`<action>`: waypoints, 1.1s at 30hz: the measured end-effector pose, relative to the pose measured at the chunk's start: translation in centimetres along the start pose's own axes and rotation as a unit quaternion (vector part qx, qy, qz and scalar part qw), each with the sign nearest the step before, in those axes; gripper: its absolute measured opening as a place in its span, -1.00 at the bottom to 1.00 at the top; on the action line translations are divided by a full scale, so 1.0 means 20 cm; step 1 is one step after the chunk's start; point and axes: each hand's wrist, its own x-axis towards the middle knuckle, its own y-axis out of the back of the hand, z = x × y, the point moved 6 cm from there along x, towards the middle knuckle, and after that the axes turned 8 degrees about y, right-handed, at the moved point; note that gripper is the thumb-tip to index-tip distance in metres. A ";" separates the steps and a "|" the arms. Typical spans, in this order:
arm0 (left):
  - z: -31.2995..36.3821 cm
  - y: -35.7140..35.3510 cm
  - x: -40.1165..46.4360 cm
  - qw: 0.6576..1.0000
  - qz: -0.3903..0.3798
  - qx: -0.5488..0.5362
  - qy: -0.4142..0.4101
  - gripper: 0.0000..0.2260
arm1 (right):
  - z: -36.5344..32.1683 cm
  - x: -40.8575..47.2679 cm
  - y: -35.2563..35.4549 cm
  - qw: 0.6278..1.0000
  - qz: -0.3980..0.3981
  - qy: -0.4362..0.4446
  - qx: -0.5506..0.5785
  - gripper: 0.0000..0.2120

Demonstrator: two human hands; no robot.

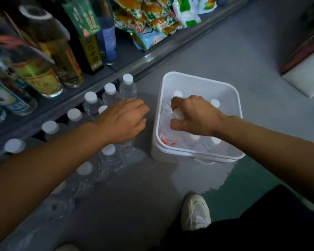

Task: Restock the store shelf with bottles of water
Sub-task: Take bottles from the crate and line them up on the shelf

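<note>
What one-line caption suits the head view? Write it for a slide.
Right hand pinches a water bottle's cap in the white bin; left hand grips another bottle beside the shelf row.

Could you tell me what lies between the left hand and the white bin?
Only bare grey floor, as the head view shows. The left hand rests on a bottle beside the bin, while the right hand grips a cap inside it.

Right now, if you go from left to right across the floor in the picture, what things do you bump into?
Water bottles in rows → left hand holding one bottle's top → right hand gripping a bottle cap → white bin → white box.
</note>
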 end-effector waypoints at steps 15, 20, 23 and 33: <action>0.22 0.96 -0.35 0.982 0.175 0.052 0.057 -0.70 | -0.45 -0.20 1.05 0.962 0.250 0.081 -0.068 -0.64; 0.21 1.23 -0.58 0.970 0.224 0.041 0.086 -0.71 | -0.71 -0.27 1.31 0.949 0.298 0.089 -0.051 -0.74; 0.15 1.36 -0.74 0.961 0.253 0.041 0.103 -0.69 | -0.92 -0.25 1.40 0.947 0.297 0.117 -0.036 -0.75; -0.29 1.76 -1.14 0.934 0.300 0.076 0.179 -0.66 | -1.47 -0.07 1.77 0.909 0.369 0.194 -0.014 -0.83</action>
